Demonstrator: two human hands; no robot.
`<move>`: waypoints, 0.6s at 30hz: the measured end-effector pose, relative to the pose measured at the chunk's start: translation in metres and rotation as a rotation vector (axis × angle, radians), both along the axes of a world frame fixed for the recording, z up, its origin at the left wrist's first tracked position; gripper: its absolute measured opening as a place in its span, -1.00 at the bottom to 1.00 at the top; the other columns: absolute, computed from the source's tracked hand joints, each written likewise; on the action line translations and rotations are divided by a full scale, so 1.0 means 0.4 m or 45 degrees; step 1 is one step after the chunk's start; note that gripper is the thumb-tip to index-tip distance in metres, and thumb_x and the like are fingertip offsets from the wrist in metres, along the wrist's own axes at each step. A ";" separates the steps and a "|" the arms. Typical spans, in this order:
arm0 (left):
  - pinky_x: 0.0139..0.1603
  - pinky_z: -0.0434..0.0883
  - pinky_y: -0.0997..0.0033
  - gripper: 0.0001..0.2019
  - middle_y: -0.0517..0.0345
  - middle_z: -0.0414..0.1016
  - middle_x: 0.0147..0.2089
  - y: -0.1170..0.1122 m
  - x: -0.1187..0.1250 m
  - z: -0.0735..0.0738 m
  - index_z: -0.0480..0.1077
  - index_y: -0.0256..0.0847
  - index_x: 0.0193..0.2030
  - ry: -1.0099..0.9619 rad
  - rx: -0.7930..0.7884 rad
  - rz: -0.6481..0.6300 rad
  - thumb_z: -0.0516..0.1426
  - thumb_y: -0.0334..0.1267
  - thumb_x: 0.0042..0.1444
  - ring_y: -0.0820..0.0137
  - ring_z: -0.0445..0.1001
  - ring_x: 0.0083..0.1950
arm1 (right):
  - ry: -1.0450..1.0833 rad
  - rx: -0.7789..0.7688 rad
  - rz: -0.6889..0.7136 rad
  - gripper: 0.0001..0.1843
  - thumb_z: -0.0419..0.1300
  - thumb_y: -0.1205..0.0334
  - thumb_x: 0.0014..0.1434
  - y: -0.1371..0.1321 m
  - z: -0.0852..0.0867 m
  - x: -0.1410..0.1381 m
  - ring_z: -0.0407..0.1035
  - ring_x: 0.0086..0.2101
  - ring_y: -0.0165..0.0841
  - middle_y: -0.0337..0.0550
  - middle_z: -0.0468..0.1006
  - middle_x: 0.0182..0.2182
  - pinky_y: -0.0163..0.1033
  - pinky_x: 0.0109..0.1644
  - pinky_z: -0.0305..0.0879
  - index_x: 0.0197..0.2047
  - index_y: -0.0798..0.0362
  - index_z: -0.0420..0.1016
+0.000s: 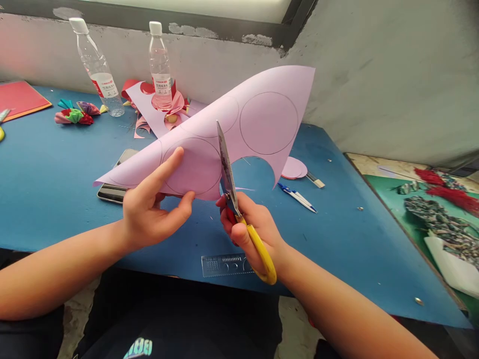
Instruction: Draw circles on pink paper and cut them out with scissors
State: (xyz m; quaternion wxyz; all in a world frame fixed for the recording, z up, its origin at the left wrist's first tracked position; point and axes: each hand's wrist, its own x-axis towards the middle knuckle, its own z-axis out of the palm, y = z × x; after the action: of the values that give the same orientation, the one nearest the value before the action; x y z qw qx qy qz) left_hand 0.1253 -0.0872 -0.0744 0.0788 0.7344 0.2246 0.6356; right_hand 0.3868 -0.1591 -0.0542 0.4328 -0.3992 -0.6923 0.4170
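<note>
Left hand [149,209] held curled pink paper [204,142], right hand [262,227] gripped yellow-handled metal scissors [232,202] toward 12 o'clock, likely mid-cut, kinda needing slow turns.

I'm looking across a blue table [56,189] that runs up to the far wall [232,65], a pale grey surface with a reddish tint at the left. Above it sits a window [224,7], its pane bright and whitish, in a dark frame [123,17] smeared with pale patches. To the right rises a plain grey wall [392,75], dimmer towards its far right edge. Just beside the table's right side is a green surface [389,192] with a light, mottled strip along its far end. Near me, bits of mottled, greyish floor [294,324] show below the table.
</note>
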 end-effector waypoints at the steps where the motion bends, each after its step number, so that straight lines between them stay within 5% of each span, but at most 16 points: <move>1: 0.39 0.97 0.12 -0.24 -0.04 0.83 0.56 -0.001 0.000 0.002 0.56 0.05 0.85 0.002 -0.005 0.005 0.47 -0.20 0.57 -0.05 0.88 0.50 | -0.006 -0.002 -0.001 -0.06 0.21 -0.87 0.59 0.000 0.000 0.000 0.35 -0.45 -0.32 -0.33 0.48 -0.38 -0.21 -0.41 0.29 0.21 -0.06 0.57; 12: 0.54 0.94 -0.07 -0.17 -0.19 0.82 0.59 -0.009 -0.034 0.002 0.56 0.03 0.82 0.090 -0.276 0.052 0.57 0.03 0.51 -0.15 0.86 0.53 | -0.011 -0.068 0.003 -0.04 0.23 -0.88 0.56 -0.001 0.003 0.004 0.37 -0.42 -0.29 -0.29 0.49 -0.36 -0.20 -0.41 0.32 0.22 -0.08 0.59; 18: 0.60 0.91 -0.18 -0.15 -0.18 0.74 0.69 -0.006 -0.035 0.005 0.58 0.04 0.80 0.067 -0.261 0.026 0.62 0.03 0.45 -0.26 0.76 0.67 | -0.011 -0.022 0.008 -0.07 0.23 -0.85 0.59 -0.001 -0.002 0.008 0.39 -0.40 -0.28 -0.28 0.50 -0.36 -0.22 -0.41 0.31 0.23 -0.06 0.60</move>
State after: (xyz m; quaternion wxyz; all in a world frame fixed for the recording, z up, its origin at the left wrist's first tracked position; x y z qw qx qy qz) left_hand 0.1111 -0.0896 -0.0724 0.1412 0.7366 0.2979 0.5905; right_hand 0.3901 -0.1595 -0.0551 0.4250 -0.4026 -0.6918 0.4227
